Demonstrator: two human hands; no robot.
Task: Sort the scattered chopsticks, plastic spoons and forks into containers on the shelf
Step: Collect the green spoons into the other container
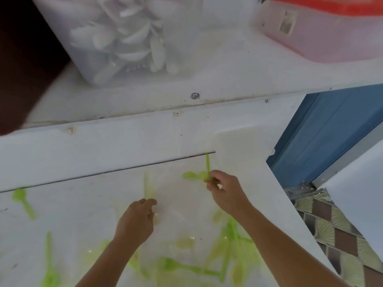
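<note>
Green plastic cutlery lies scattered on a white table point(83, 214). My right hand point(224, 190) pinches a green utensil whose handle point(207, 163) sticks up toward the shelf edge; a green spoon point(191, 175) lies just left of it. My left hand point(135, 221) holds a pale yellow-green utensil point(148, 186) at its lower end. A heap of green spoons and forks point(228, 249) lies under my right forearm. Up on the shelf point(207, 65) stands a clear container of white spoons point(128, 38).
A pink container with a red lid point(323, 27) sits on the shelf at the right. More green spoons point(22, 201) lie at the table's left. A white panel point(242, 154), a blue wall point(327, 137) and a tiled floor point(331, 235) lie to the right.
</note>
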